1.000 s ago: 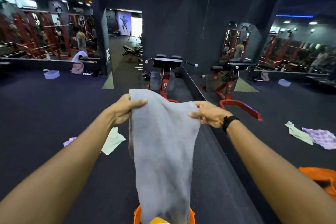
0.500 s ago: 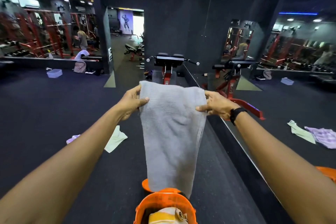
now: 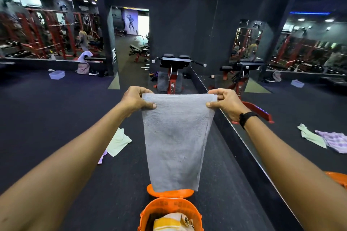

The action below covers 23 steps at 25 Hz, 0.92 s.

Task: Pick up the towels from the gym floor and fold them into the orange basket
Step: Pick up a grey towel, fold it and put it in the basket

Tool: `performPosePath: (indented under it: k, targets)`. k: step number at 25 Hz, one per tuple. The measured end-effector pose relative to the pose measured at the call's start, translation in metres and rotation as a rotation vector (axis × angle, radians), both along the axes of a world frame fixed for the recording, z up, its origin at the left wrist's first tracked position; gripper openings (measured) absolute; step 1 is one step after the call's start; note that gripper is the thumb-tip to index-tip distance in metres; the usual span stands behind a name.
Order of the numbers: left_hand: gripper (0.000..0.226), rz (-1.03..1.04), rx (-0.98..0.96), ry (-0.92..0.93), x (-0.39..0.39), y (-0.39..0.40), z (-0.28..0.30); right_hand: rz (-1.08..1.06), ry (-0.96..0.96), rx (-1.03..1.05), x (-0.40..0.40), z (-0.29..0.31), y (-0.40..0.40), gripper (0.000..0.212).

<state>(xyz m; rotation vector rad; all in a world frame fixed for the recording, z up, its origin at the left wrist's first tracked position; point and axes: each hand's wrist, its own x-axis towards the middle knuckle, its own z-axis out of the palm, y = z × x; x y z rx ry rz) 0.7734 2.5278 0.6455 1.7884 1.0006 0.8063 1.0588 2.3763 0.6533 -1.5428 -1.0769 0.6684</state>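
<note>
On the left, a pale green towel point(image 3: 118, 141) lies crumpled on the dark gym floor point(image 3: 47, 118), with a lilac cloth point(image 3: 102, 158) partly under it, so at least these are not yet collected. The left hand point(image 3: 134, 99) pinches the top left corner of the grey towel point(image 3: 174, 140), its fingers point(image 3: 150, 106) closed on the edge. A second ago this towel hung twisted and sagging between the hands; now it is pulled flat and square, so I judge that it is ready for the first fold. Its lower edge hangs just above the orange basket point(image 3: 170, 206), where a yellow striped towel point(image 3: 172, 221) already lies. The right hand point(image 3: 226, 103) grips the other corner in the same closed way. Further right, a wall mirror point(image 3: 300, 99) doubles the room, which is dim, with red racks point(image 3: 47, 37) behind.
</note>
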Motion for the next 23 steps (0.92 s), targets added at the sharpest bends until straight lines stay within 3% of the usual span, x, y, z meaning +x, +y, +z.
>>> performPosePath:
  k: [3, 5, 7, 9, 11, 13, 18, 22, 23]
  targets:
    - [0.04, 0.062, 0.124, 0.116, 0.0, 0.001, -0.005, -0.08, -0.359, 0.003, -0.001, -0.007, 0.002, 0.027]
    - [0.042, 0.003, -0.009, -0.023, 0.002, -0.002, -0.005, -0.073, -0.184, 0.028, -0.003, -0.008, 0.0, 0.034]
    - [0.047, -0.088, -0.065, -0.036, 0.0, -0.005, -0.003, -0.007, -0.023, 0.012, -0.004, -0.007, -0.006, 0.048]
    - [0.044, -0.159, 0.053, 0.152, -0.005, -0.001, -0.005, 0.009, -0.255, -0.054, 0.0, -0.01, -0.008, 0.042]
    - [0.026, -0.212, 0.192, 0.36, -0.007, 0.0, -0.008, -0.012, -0.553, -0.104, 0.002, -0.015, -0.007, 0.017]
    - [0.014, -0.207, 0.241, 0.431, -0.006, -0.004, -0.009, -0.024, -0.643, -0.102, 0.0, -0.02, -0.007, 0.008]
    - [0.021, -0.052, 0.204, 0.314, -0.005, -0.011, -0.011, -0.045, -0.579, -0.103, 0.006, -0.025, -0.007, 0.015]
    - [0.04, -0.192, -0.013, 0.417, -0.011, -0.013, -0.016, 0.153, -0.533, -0.274, 0.004, -0.026, -0.021, 0.016]
    - [0.041, -0.213, -0.051, 0.362, -0.011, -0.01, -0.008, 0.205, -0.483, -0.28, 0.003, -0.014, -0.021, 0.016]
